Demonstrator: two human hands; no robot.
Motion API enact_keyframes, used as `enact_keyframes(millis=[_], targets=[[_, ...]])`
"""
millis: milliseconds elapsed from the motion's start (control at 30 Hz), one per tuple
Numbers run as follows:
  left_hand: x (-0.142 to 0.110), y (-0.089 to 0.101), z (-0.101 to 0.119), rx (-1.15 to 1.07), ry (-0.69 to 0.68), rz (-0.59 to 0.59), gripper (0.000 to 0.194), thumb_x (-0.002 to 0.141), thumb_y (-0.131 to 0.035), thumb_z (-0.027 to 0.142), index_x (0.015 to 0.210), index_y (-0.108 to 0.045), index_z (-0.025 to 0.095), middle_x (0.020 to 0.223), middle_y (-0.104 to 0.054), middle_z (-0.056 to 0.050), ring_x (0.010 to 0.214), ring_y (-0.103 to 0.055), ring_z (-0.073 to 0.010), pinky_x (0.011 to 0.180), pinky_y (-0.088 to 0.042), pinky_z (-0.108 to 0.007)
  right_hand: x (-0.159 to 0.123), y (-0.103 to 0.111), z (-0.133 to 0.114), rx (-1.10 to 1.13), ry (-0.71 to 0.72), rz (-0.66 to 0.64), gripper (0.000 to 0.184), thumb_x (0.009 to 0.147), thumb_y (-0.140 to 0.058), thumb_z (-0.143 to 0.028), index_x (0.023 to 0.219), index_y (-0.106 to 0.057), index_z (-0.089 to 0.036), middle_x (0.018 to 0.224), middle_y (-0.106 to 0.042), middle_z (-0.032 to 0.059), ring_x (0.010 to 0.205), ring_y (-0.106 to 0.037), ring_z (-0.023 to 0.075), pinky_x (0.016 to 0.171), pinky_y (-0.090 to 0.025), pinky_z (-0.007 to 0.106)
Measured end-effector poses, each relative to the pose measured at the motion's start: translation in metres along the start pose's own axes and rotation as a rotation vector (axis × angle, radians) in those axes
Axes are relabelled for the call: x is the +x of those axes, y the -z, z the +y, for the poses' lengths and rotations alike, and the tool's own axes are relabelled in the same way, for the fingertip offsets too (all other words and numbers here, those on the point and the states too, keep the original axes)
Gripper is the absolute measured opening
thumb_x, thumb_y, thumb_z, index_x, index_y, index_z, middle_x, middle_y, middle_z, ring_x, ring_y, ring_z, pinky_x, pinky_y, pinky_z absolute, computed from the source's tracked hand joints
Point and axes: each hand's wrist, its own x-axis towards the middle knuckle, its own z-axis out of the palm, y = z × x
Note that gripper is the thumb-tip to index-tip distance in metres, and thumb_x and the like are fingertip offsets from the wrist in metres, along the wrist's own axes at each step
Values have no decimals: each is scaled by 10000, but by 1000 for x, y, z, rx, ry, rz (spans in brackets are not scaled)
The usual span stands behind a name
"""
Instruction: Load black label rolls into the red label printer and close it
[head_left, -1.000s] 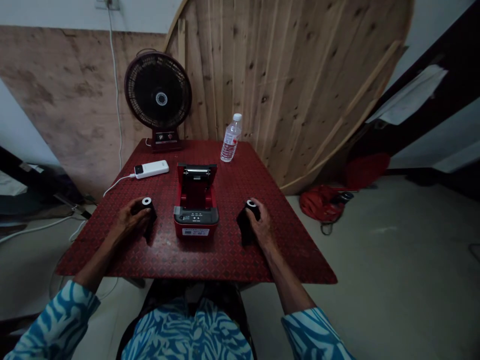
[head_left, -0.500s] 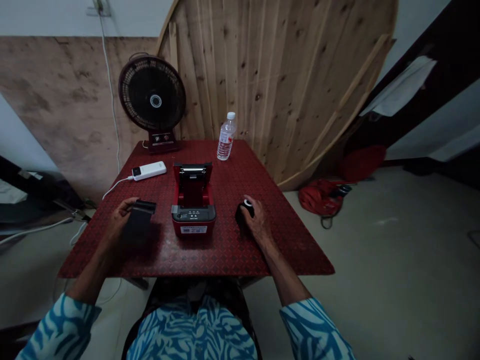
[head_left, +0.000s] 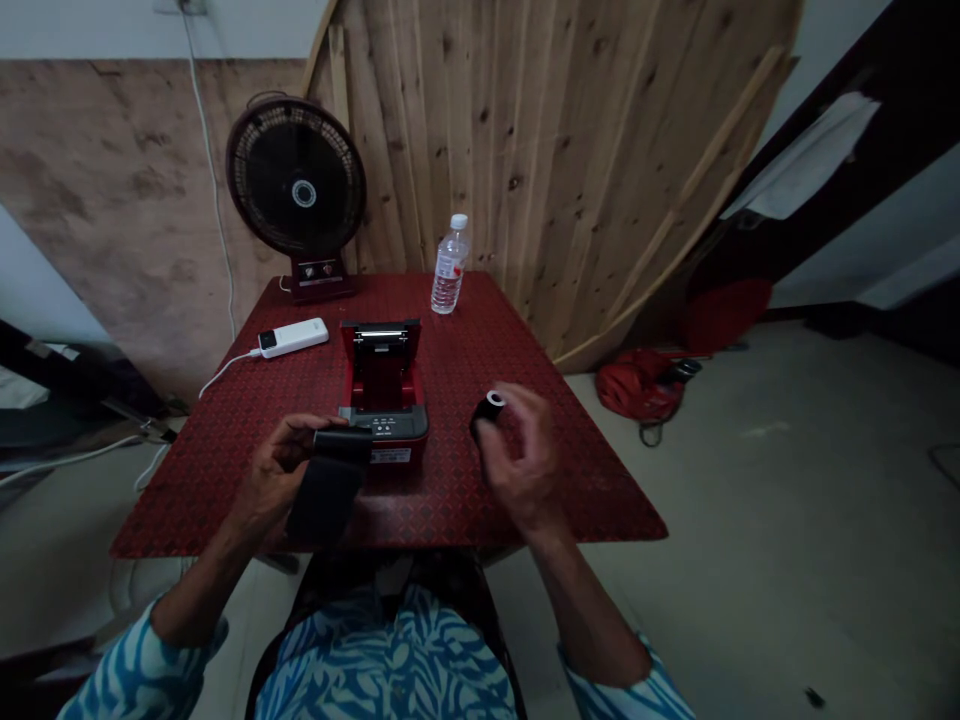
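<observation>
My left hand (head_left: 274, 475) is closed round the end of a black ribbon roll (head_left: 343, 440), and a loose dark sheet of the ribbon hangs below it. This roll is in front of the left side of a red and black label printer (head_left: 386, 420), whose lid is tipped up at the back. To the printer's right is a small black roll (head_left: 486, 412) with a white core, apparently resting on the table. Beside that roll is my right hand (head_left: 525, 455), slightly blurred, with thumb and fingers apart. Its thumb is close to the roll; contact is unclear.
On the red patterned table (head_left: 457, 490) are a white power bank (head_left: 292, 338) with a cable, a water bottle (head_left: 450, 265) and a dark fan (head_left: 298, 195). A large wooden board (head_left: 540, 150) leans behind. A red bag (head_left: 639, 390) lies on the floor to the right.
My left hand has brought the ribbon roll right and nearer to me, in front of the printer. My right hand has loosened its fingers from the small black roll.
</observation>
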Motion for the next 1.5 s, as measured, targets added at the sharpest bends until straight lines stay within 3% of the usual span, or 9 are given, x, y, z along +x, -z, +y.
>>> enact_keyframes(millis=[67, 167, 333, 567, 700, 833, 1100, 1367, 1500], targets=[[-3, -12, 2, -5, -42, -49, 371, 647, -741, 404, 900, -545, 217, 1089, -674, -93, 857, -662, -207, 718, -544, -302, -2, -5, -30, 117, 109, -237, 482, 852, -545, -243, 1321, -435, -258, 1261, -537, 97, 1210, -489, 248, 1021, -418, 454], [-6, -24, 3, -14, -104, -136, 306, 686, -721, 375, 893, -557, 221, 1065, -675, -88, 937, -650, -211, 787, -531, -306, -4, -15, -53, 286, 154, -362, 464, 867, -536, -239, 1320, -434, -232, 1237, -564, 101, 1182, -518, 226, 982, -459, 412], [-8, -22, -2, 158, -218, -255, 271, 749, -665, 301, 1001, -607, 220, 1103, -660, -100, 1031, -620, -231, 888, -495, -340, -5, -16, -51, 384, 133, -355, 192, 928, -455, -222, 1070, -583, -224, 986, -645, 72, 980, -619, 183, 846, -525, 348], [-7, -13, 11, 501, -355, -316, 317, 754, -569, 221, 1055, -664, 249, 1084, -679, -73, 1048, -610, -248, 931, -470, -377, -10, -19, -55, 380, 162, -344, 213, 930, -477, -263, 1114, -573, -216, 1037, -630, 89, 1014, -607, 183, 867, -525, 342], [12, 2, 16, 474, -298, -135, 302, 711, -629, 289, 1005, -682, 248, 1074, -691, -53, 1054, -604, -270, 953, -459, -396, -14, -11, -48, 334, 105, -319, 356, 905, -523, -278, 1256, -491, -234, 1163, -596, 101, 1123, -560, 213, 943, -493, 392], [47, 9, 19, 472, -298, -11, 304, 660, -682, 333, 945, -706, 230, 1051, -696, -56, 1022, -610, -286, 950, -453, -418, -40, -3, -20, 213, 0, -244, 281, 904, -487, -187, 1171, -559, -238, 1075, -633, 81, 1046, -599, 201, 906, -514, 379], [103, -25, 11, 767, -242, -242, 348, 638, -588, 218, 954, -735, 231, 985, -731, -43, 904, -646, -260, 853, -476, -366, -83, -9, 10, 142, -39, -266, 243, 909, -447, -156, 1060, -628, -216, 940, -674, 71, 888, -647, 186, 797, -555, 352], [130, -30, 9, 950, -219, -422, 377, 629, -559, 186, 957, -741, 221, 862, -742, -37, 783, -667, -257, 720, -484, -323, -81, -10, 9, 115, -32, -268, 253, 912, -442, -155, 1066, -630, -224, 910, -681, 72, 851, -651, 195, 761, -552, 370], [134, -28, 10, 827, -120, -479, 343, 634, -600, 272, 942, -739, 212, 830, -741, -29, 755, -669, -252, 675, -490, -309, -82, -10, 9, 100, -21, -267, 259, 907, -444, -135, 1076, -621, -217, 911, -682, 71, 854, -646, 195, 754, -540, 368]])
